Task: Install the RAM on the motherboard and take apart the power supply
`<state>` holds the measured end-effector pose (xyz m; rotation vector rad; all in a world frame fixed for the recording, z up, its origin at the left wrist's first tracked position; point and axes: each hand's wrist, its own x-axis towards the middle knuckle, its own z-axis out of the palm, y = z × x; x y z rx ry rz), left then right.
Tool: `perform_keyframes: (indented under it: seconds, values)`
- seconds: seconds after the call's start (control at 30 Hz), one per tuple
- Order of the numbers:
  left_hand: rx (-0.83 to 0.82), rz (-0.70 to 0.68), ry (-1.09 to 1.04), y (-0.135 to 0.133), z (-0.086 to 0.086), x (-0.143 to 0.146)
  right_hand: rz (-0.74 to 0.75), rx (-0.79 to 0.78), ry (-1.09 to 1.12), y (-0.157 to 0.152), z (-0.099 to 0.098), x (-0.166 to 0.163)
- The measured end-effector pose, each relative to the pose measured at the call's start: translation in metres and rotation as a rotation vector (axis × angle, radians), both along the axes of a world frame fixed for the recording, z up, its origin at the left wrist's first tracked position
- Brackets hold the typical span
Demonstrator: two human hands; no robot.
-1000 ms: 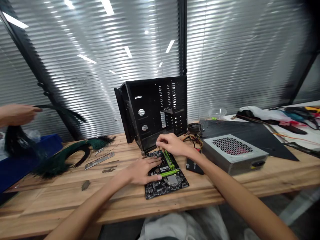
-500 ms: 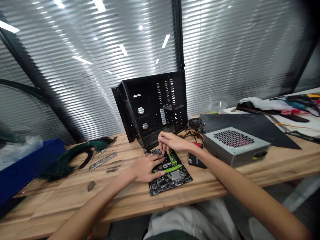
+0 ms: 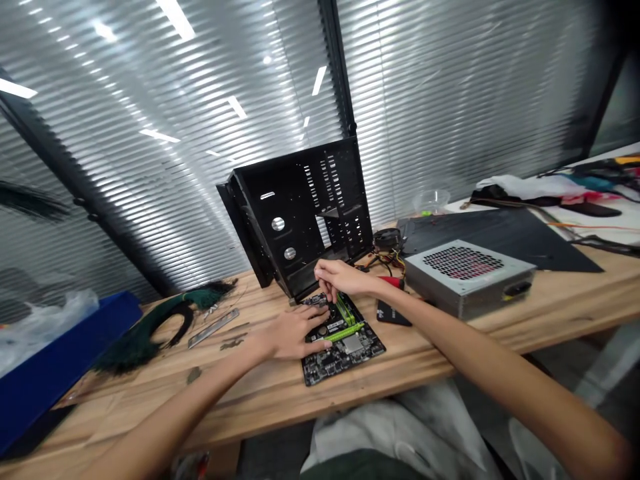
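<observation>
A black motherboard (image 3: 345, 360) with green slots lies flat on the wooden table in front of me. My left hand (image 3: 295, 331) rests on its left side with the fingers spread, the thumb close to the long green slot (image 3: 345, 333). Over the board's far part, my right hand (image 3: 337, 279) is bent down with its fingertips pinched together. Whatever those fingers hold, if anything, is too small to make out. Just behind the hands stands an open black computer case (image 3: 300, 193).
On the right are a grey power supply (image 3: 465, 273), a black drive (image 3: 393, 313), a red-handled tool (image 3: 393, 282) and a small fan (image 3: 389, 239). To the left lie a metal strip (image 3: 214, 328), dark green cable ties (image 3: 135, 340) and a blue bin (image 3: 65, 367). The table's front edge (image 3: 280, 427) is near.
The view has tilted and shifted slightly. My left hand stays on the motherboard, and my right hand's pinched fingers have lifted a little.
</observation>
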<state>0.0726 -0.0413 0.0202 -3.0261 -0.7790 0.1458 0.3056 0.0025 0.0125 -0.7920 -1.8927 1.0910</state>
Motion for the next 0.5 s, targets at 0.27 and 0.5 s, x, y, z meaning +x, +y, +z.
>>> perform_keyframes:
  seconds: [0.27, 0.5]
  values:
    - [-0.027, -0.011, -0.001, 0.002, 0.002, 0.000, -0.104, 0.070, 0.023, -0.004, 0.011, 0.003]
    - [-0.025, 0.021, -0.009, 0.003, -0.004, -0.002, -0.174, 0.114, 0.036, -0.006, 0.018, 0.008]
